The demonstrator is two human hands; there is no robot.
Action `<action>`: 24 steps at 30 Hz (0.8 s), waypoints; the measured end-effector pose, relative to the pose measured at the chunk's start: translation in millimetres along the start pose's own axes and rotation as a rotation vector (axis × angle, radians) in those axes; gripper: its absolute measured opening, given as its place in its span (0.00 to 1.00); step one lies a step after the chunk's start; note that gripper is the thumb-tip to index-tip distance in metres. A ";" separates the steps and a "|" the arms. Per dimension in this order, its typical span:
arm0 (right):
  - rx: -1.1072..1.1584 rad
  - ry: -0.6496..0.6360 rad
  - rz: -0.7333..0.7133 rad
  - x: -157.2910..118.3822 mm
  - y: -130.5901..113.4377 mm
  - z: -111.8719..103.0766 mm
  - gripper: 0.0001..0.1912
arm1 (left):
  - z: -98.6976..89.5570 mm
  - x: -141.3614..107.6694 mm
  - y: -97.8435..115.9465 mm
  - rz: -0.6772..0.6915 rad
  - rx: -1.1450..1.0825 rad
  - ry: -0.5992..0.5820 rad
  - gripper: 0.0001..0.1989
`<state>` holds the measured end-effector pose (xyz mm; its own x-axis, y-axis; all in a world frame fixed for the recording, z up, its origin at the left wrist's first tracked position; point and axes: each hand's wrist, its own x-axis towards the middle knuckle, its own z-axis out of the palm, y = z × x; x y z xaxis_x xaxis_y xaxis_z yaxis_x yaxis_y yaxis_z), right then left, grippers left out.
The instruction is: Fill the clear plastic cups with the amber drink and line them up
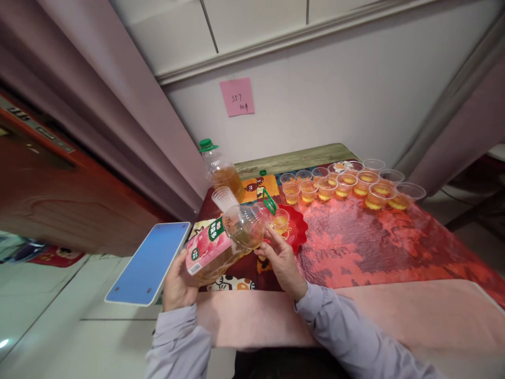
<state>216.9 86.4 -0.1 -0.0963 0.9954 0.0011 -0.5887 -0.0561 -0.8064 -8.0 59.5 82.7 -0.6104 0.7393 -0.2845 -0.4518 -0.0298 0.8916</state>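
Observation:
A large clear juice bottle with a pink label lies tilted, its neck with a green ring and handle pointing right. My left hand is closed round its base end. Under the bottle's shoulder, my right hand steadies it with curled fingers. Just below the mouth stands a clear plastic cup with some yellow liquid, on a red scalloped plate. Behind the bottle is a stack of clear cups, partly hidden. Whether liquid is flowing I cannot make out.
Another juice bottle, green-capped, stands at the back left near a loose green cap. Several clear cups, many with yellow liquid, stand in rows at the back right. A blue board juts out left of the patterned tablecloth.

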 end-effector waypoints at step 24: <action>-0.167 -0.415 -0.038 -16.6 0.9 5.3 0.23 | -52.2 33.2 -64.2 -0.121 -0.272 -0.133 0.27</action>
<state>213.7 69.4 2.3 -0.4107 0.8789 0.2426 -0.4642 0.0275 -0.8853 -33.2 50.8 -2.4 -0.4591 0.8296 -0.3178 -0.6838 -0.1016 0.7226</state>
